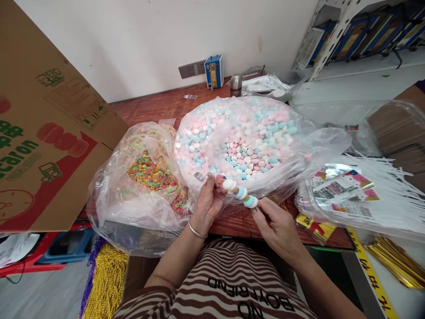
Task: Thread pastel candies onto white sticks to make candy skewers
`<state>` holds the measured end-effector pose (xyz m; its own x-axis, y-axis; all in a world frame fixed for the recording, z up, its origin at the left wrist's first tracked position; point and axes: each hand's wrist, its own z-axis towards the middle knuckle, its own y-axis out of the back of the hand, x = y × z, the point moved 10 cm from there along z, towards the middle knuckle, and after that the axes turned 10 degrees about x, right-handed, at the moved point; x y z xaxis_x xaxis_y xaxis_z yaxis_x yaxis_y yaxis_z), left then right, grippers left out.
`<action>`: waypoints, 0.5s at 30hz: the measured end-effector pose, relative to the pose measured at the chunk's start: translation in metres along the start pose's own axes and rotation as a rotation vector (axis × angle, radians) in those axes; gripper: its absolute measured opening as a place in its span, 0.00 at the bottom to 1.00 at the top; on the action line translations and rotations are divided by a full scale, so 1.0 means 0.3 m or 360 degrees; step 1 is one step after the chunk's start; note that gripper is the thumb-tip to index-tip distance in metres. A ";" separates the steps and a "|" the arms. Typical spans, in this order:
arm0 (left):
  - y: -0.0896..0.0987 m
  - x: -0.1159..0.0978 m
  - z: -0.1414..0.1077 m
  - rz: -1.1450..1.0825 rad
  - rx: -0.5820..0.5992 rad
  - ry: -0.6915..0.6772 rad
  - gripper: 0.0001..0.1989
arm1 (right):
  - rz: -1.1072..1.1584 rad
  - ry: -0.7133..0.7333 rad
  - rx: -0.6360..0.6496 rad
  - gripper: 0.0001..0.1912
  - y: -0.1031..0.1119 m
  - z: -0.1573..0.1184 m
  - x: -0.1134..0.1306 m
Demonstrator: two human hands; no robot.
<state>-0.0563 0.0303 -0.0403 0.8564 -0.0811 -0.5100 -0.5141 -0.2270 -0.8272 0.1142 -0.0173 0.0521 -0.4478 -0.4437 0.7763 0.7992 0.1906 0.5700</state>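
The candy stick (238, 191), stacked with puffy white and pale-blue pieces, slants in front of the clear, crinkled bag of glossy pastel candies (247, 157); left of that, thin plastic wraps small multicoloured rings (152, 177). The left hand (209, 200), nearly closed, pinches the stick's upper end; the right hand (274, 221), fingers curled, grips its lower end.
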 end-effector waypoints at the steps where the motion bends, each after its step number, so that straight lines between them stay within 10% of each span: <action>1: 0.005 -0.003 0.000 0.0036 -0.0013 -0.0018 0.21 | -0.0038 0.0012 0.0016 0.13 -0.003 -0.007 0.003; 15: 0.013 -0.132 -0.027 0.0427 -0.0263 -0.0419 0.21 | -0.1067 0.0205 -0.0145 0.14 0.005 -0.075 0.061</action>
<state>-0.0919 0.0248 -0.0215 0.6401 0.0877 -0.7633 -0.6844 -0.3864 -0.6183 0.1162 -0.0448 0.0611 -0.8104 -0.5419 0.2225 0.3995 -0.2334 0.8865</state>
